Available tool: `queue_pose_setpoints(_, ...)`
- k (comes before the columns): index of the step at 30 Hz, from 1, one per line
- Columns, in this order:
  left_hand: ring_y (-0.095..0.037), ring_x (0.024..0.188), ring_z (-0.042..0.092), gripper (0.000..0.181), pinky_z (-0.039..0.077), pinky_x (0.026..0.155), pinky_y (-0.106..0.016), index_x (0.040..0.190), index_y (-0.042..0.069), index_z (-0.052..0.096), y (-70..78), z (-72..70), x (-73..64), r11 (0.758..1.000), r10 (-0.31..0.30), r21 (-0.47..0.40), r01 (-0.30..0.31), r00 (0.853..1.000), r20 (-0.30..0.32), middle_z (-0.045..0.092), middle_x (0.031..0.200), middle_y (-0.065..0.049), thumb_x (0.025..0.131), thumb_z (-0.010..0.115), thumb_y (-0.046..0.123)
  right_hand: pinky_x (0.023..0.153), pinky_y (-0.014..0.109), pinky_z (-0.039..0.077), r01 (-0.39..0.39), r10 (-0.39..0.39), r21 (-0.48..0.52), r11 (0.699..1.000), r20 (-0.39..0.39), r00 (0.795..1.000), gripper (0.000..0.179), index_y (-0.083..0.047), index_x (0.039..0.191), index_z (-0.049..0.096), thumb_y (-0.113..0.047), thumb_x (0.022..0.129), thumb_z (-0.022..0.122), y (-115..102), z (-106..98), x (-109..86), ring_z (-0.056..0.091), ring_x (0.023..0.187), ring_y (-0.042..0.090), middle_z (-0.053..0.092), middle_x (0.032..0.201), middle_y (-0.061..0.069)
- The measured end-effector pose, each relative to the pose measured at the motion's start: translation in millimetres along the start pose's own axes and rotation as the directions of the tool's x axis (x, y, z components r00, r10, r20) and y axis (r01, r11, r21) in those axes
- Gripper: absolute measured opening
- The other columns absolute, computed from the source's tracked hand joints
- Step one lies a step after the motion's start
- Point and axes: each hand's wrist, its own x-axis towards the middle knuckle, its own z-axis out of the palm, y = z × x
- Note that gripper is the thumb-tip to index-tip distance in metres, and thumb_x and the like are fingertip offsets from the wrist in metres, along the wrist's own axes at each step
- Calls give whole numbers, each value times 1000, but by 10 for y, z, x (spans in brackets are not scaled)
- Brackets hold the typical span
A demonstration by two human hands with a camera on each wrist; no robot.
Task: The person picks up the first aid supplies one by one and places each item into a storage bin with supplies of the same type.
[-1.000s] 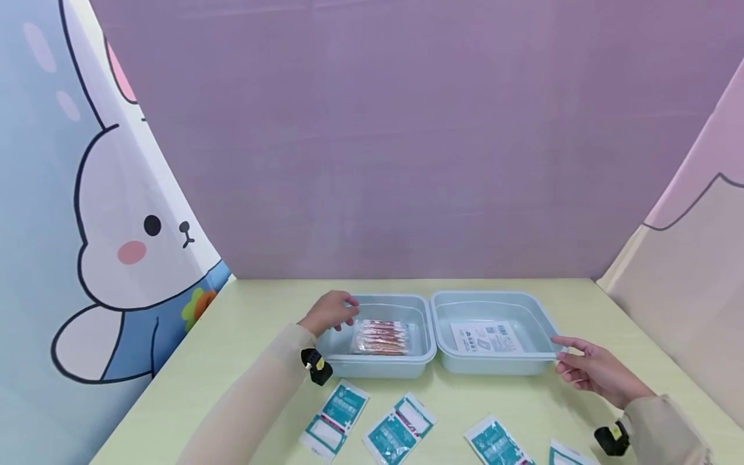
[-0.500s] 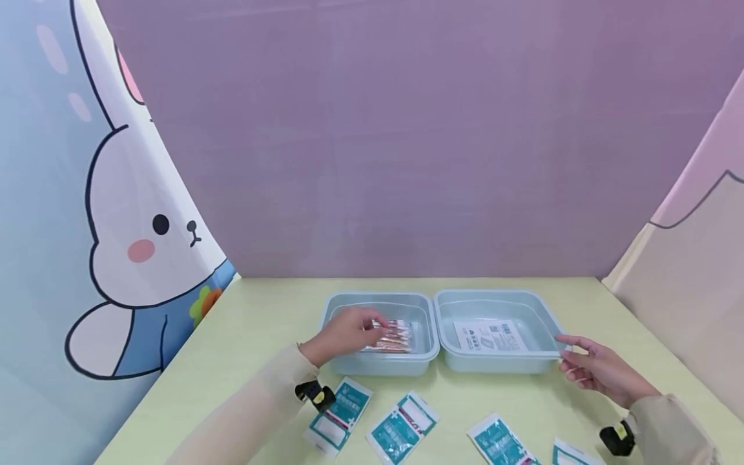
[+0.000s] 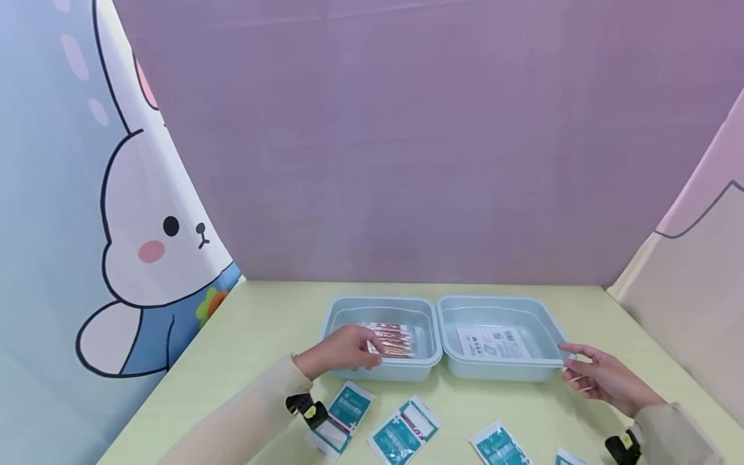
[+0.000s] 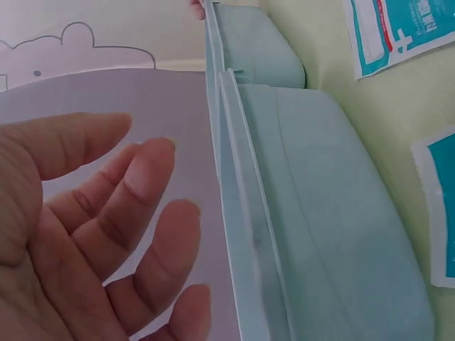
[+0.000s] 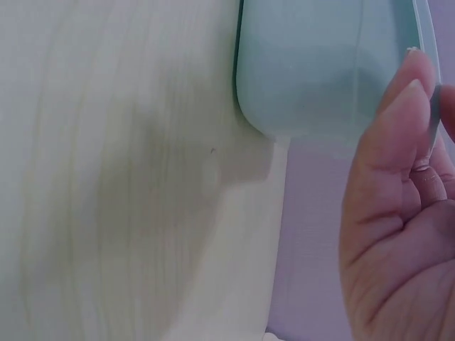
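Observation:
Two light blue plastic trays stand side by side. My left hand (image 3: pixel 347 347) is over the near rim of the left tray (image 3: pixel 378 301), close to a clear packet of reddish-brown cotton swabs (image 3: pixel 394 341) inside. In the left wrist view this hand (image 4: pixel 117 220) has loosely bent, spread fingers and holds nothing. At the near right corner of the right tray (image 3: pixel 496 301), my right hand (image 3: pixel 610 380) pinches the rim between thumb and fingers. The right wrist view shows this grip on the tray (image 5: pixel 313 71) from below. A white printed label (image 3: pixel 494 342) lies in the right tray.
Several teal-and-white flat packets lie on the pale yellow table (image 3: pixel 279 316) in front of the trays, among them a left packet (image 3: pixel 343 416), a middle packet (image 3: pixel 403 429) and a right packet (image 3: pixel 500 444). A purple cloth wall (image 3: pixel 407 142) rises behind.
My left hand went from the left tray's left rim rightward over the swabs, then drew back slightly toward the near rim. The right hand keeps its hold. The head view shifted slightly.

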Motion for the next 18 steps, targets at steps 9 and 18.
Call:
queue_pose_setpoints(9,-13,50,48,14,45,50,-28,89,5,68,-128,-36,-216,986,-165,24,166,986,-40,55,66,0,79,77,9,61,22,48,14,-14,30,999,0,1000,36,-46,106,59,-13,103,44,40,-30,-21,62,71,7,67,86,-1)
queue_pose_setpoints(18,-20,66,54,23,47,51,-32,97,4,68,-394,-101,-367,953,-298,90,289,949,104,59,86,-3,79,78,14,62,22,49,11,-12,-19,1000,-36,999,34,-46,105,60,-15,102,46,8,-8,-10,63,72,8,67,86,-3)
